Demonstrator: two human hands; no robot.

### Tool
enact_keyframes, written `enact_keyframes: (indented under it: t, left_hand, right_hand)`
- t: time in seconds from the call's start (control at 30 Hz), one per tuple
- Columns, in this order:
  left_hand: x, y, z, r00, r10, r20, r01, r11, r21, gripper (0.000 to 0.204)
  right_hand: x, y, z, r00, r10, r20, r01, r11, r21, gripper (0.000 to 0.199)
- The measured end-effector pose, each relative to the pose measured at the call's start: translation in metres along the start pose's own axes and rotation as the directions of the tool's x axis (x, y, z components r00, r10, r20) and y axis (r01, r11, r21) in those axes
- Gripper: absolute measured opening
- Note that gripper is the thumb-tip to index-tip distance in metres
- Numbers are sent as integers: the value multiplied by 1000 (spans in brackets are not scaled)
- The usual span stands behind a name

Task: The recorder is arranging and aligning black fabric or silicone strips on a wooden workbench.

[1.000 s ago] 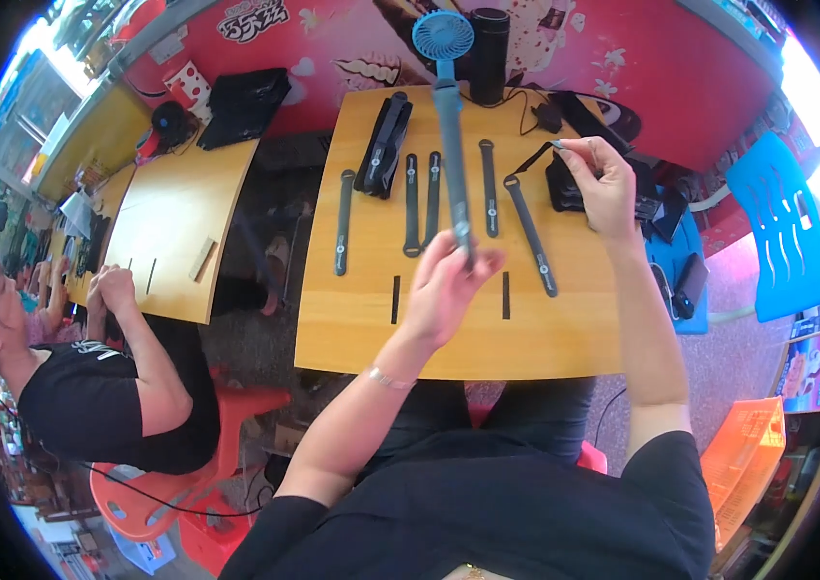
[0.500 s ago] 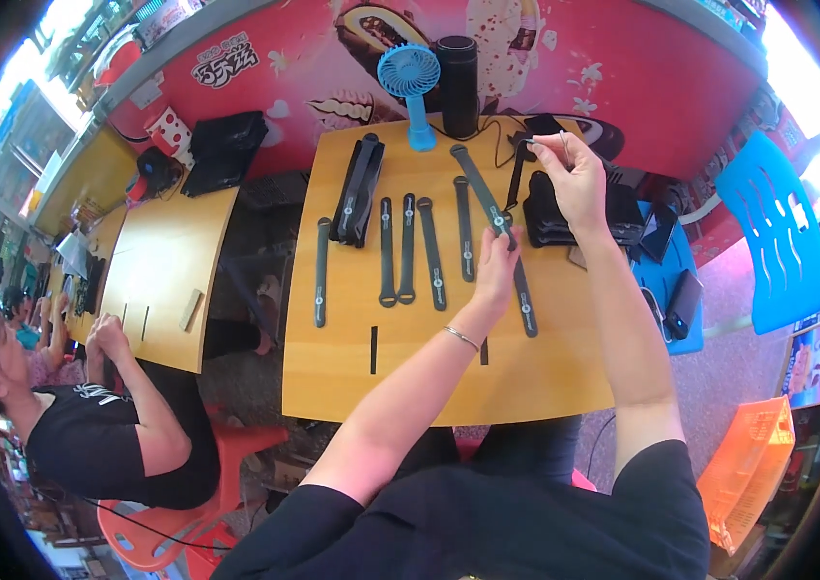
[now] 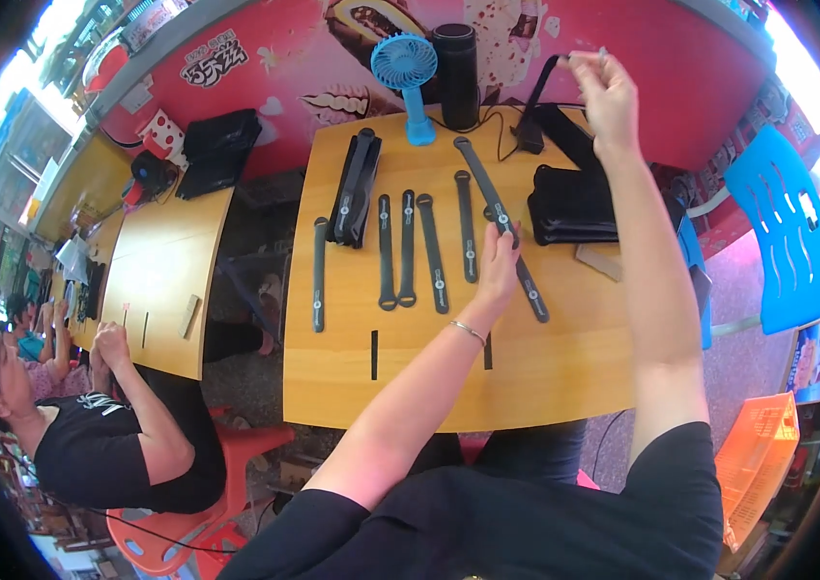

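Left hand (image 3: 499, 263) presses a strap (image 3: 500, 225) (black); right hand (image 3: 605, 89) lifts another strap (image 3: 537, 97)

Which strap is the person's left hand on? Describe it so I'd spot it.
On the wooden table, find the blue fan. Right of it a long dark strap runs diagonally under the left hand. Its neighbours lie shorter and nearly parallel; this one slants.

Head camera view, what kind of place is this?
Probably a small assembly workshop: black straps laid in rows on a wooden table, a stack of black pieces beside them, and another person working at a second table.
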State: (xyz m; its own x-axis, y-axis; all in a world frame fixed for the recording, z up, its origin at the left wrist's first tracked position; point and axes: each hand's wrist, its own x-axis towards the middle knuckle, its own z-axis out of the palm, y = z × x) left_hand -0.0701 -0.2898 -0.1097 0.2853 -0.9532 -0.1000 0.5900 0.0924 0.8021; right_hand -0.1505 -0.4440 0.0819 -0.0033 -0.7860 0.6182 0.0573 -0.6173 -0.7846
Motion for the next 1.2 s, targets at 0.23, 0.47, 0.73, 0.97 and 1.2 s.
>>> enact_keyframes:
  t: [0.23,0.47,0.73,0.97,1.2]
  left_hand:
    - [9,12,-1,999,-1,48,-5,994,114,22]
    - [21,44,12,985,40,165,-78,970,232,20]
    - [4,87,29,956,140,258,-165,983,79,15]
    - [-88,115,5,933,111,342,-181,967,181,16]
    - [-192,112,-33,935,-56,351,-20,978,209,13]
  right_hand:
    - [-17,-104,-58,999,-38,26,33,981,189,16]
    - [-118,-160,-155,997,-40,72,39,999,18,13]
    - [-194,-134,-181,977,185,109,-163,969,-187,7]
    - [-261,-103,-195,939,335,82,-314,929,-195,7]
    - [-310,-74,-197,804,501,321,-219,750,-624,24]
